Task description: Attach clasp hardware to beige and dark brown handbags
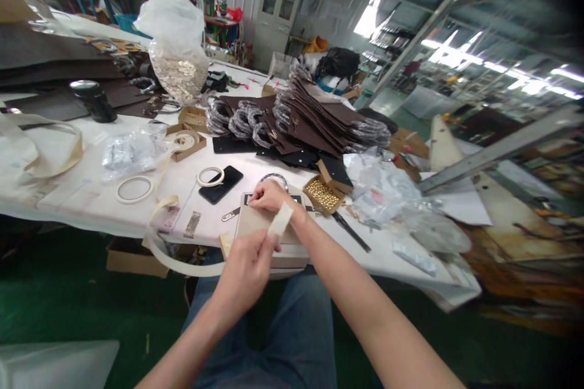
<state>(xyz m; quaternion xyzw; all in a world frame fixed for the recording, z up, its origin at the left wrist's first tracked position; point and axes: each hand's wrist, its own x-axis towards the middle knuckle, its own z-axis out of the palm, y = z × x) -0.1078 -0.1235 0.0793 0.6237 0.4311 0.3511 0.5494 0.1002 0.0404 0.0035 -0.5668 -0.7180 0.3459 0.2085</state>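
Observation:
My left hand (246,261) is closed on a cream tape strip (196,268), whose short end sticks up between thumb and fingers. The rest of that strip loops over the table edge and up toward a cream roll (185,141) in a small cardboard box. My right hand (269,196) is pinched above the far edge of a beige bag piece (255,228); what its fingertips hold is too small to make out. A dark strip with pale marks runs along that edge, partly covered by the hand. Behind the right hand lies a ring-shaped, plastic-wrapped handle (274,178).
Gold studs (323,194) fill a small box at right, near a black strap (351,231). A tape roll (210,176) rests on a phone (223,185); another tape roll (134,189) lies left. Behind are stacked brown bag pieces (314,115) and a bag of metal parts (180,73).

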